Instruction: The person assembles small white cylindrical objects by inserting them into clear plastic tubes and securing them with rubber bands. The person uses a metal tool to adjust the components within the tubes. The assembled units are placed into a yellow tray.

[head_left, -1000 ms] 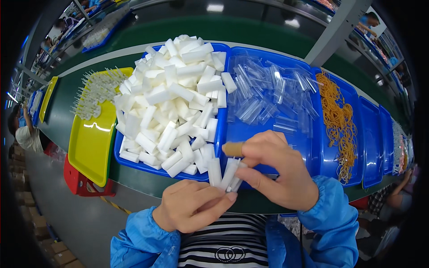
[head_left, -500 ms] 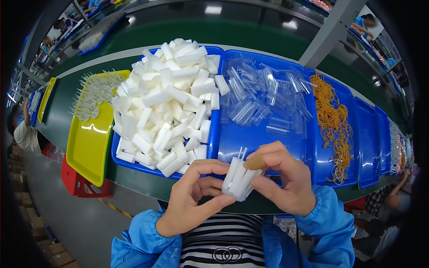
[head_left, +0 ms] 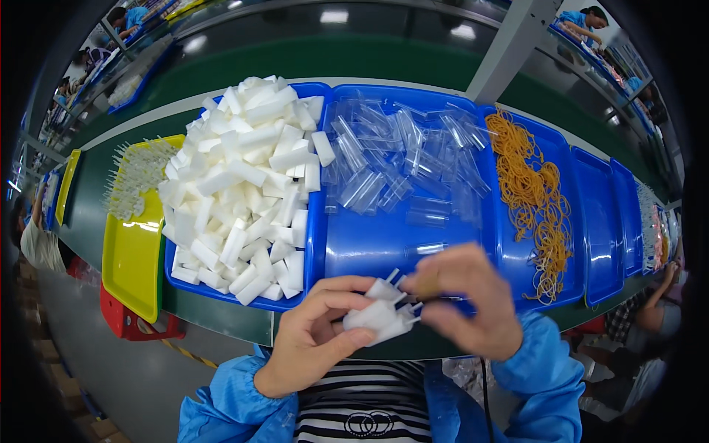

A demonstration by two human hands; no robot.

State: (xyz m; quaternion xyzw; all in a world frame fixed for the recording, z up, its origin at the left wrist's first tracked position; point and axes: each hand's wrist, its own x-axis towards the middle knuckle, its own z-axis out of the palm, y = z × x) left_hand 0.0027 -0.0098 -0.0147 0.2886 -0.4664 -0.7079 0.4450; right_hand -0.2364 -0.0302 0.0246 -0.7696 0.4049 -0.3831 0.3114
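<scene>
My left hand (head_left: pixel 314 336) grips a white foam piece (head_left: pixel 373 317) at the near edge of the table, thumb below and fingers behind it. Several thin, pale sticks poke out of the right end of this piece, which is shaped like a small bundle. Beside those stick ends hovers my right hand (head_left: pixel 473 299), smeared by motion, with a tan cover on one finger. Whether its fingers hold anything does not show. Just beyond my hands is a blue tray (head_left: pixel 369 247) of clear plastic tubes (head_left: pixel 362 188).
At left, white foam blocks (head_left: pixel 244 177) heap above their blue tray's rim. Farther left, a yellow tray (head_left: pixel 133 255) holds thin white-stemmed parts (head_left: pixel 136 177). Orange rubber bands (head_left: pixel 528 177) lie in a tray at right. A grey post (head_left: pixel 509 52) rises behind; a red stool (head_left: pixel 129 317) stands lower left.
The foam piece has tipped over, its stick ends swinging from upward to rightward. My right hand has come off it and shifted slightly right. The whole view has moved a little.
</scene>
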